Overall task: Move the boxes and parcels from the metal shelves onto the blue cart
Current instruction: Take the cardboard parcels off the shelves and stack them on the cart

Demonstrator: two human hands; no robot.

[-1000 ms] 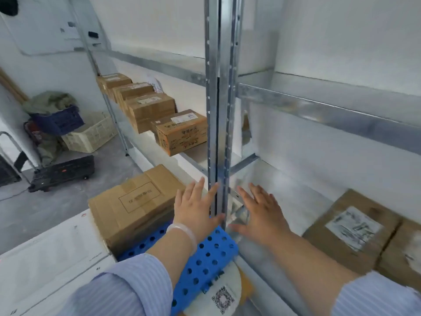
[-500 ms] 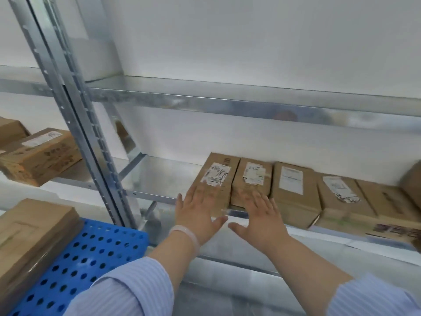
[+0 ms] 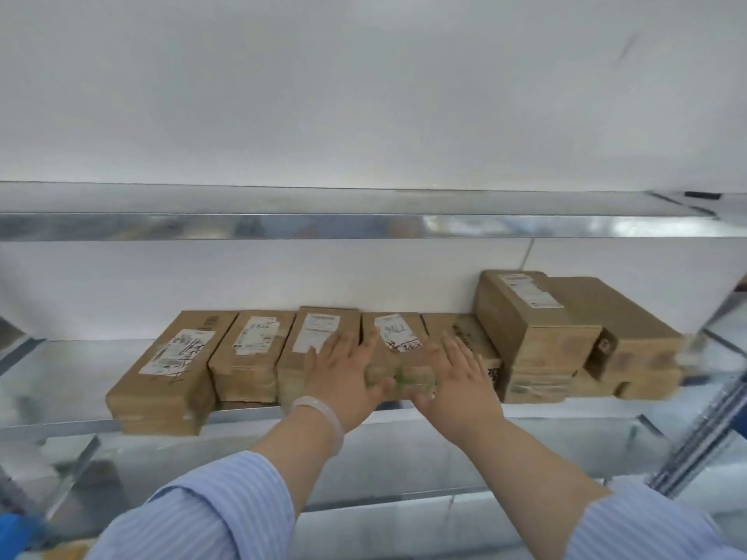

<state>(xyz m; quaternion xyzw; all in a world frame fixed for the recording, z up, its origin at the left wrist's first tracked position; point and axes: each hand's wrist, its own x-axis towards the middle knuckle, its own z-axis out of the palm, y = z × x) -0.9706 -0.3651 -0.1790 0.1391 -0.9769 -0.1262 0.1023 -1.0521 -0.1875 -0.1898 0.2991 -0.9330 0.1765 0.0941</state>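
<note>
Several brown cardboard boxes with white labels stand in a row on the middle metal shelf (image 3: 60, 381). My left hand (image 3: 343, 377) reaches out flat, fingers straight, in front of a box (image 3: 319, 337) in the middle of the row. My right hand (image 3: 456, 381) is stretched out the same way before the neighbouring labelled box (image 3: 398, 337). Both hands hold nothing; whether they touch the boxes I cannot tell. A larger leftmost box (image 3: 169, 369) juts over the shelf's front edge. A sliver of the blue cart (image 3: 16, 535) shows at the bottom left corner.
At the right, taller boxes (image 3: 533, 317) are stacked two high against the white wall. An upper metal shelf (image 3: 364, 226) runs across above the boxes. A lower shelf level (image 3: 404, 466) lies under my arms. A shelf upright (image 3: 703, 438) stands at the right edge.
My view has swung right from the cart and shelf post to the row of boxes. Both open hands moved with it and now reach toward the middle boxes.
</note>
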